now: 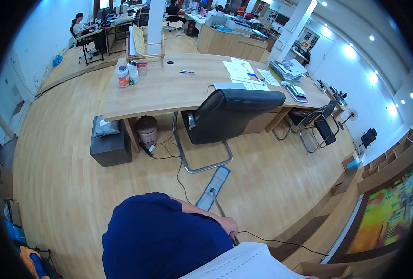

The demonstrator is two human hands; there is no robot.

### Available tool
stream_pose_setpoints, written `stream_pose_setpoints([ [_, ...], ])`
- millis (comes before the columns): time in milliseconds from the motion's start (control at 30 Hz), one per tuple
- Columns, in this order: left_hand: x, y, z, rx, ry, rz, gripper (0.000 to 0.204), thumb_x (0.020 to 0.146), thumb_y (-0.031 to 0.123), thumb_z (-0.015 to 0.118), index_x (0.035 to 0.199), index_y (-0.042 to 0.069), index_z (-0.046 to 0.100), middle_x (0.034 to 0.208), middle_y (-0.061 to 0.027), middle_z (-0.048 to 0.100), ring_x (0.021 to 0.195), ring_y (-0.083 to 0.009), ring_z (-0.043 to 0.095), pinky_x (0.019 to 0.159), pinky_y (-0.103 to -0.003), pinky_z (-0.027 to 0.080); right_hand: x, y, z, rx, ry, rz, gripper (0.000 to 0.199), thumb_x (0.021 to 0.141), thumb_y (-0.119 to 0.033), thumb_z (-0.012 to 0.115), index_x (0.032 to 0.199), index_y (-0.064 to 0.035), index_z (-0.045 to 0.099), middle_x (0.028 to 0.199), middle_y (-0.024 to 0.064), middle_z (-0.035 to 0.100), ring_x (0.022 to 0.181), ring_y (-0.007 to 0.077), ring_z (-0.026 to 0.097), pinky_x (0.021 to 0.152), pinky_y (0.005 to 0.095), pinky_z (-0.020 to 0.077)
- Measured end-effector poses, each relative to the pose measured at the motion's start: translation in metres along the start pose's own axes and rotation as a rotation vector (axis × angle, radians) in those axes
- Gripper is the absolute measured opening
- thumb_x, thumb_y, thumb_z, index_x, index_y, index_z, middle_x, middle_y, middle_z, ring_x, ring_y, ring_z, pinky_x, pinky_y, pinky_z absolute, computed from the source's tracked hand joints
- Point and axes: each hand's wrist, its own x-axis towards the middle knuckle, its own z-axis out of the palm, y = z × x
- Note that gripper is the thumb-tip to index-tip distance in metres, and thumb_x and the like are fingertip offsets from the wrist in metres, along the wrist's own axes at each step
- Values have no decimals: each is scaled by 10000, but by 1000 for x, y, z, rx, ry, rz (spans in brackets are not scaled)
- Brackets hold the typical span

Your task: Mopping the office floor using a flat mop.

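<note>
My left hand is closed around the handle of a flat mop, its arm reaching across from a dark blue sleeve. The mop's long blue-grey head lies flat on the wooden floor, just in front of a black office chair. Below my grip, the handle runs out of sight behind my white shirt front. My right hand does not show.
A wooden desk holds papers and bottles. Under it stand a waste bin and a dark box. A black cable trails over the floor near the mop head. Shelving lines the right. People sit farther back.
</note>
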Motion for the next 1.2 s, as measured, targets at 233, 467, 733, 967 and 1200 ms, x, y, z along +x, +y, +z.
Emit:
stream_pose_setpoints([
  [233,-34,-23,-24,-6,-12,-90,282,685,287,733,804,63,610,778,-165,608,769,-349,595,639,-432,455,67,35,21,447,1897,-22,323,842,-284,515,689,-7,584,690,142,601,599,268,619,530,354,409],
  [467,-133,80,-166,-474,257,53,759,749,343,732,1375,79,392,1338,-146,463,1192,-262,459,973,-383,366,85,100,37,673,1801,396,306,629,-226,835,771,-75,611,715,69,646,660,213,632,632,308,477],
  [733,-222,242,-205,-373,956,624,838,756,312,767,1394,49,291,1302,-226,447,1171,-317,484,1002,-445,360,149,199,24,828,1559,550,206,774,-201,731,733,-59,589,624,26,544,585,133,518,546,285,407],
  [967,-235,251,-155,116,1340,216,241,796,58,696,1006,13,587,741,-130,620,671,-233,638,619,-357,526,244,276,139,1050,1302,601,347,810,-308,712,681,-37,538,560,-13,451,557,78,420,505,291,368],
  [1200,-201,270,-142,153,1335,266,95,785,5,663,876,-9,644,642,-110,623,579,-212,626,601,-349,532,244,270,187,878,1261,664,229,747,-228,639,664,-36,548,592,157,509,525,273,462,527,366,405],
])
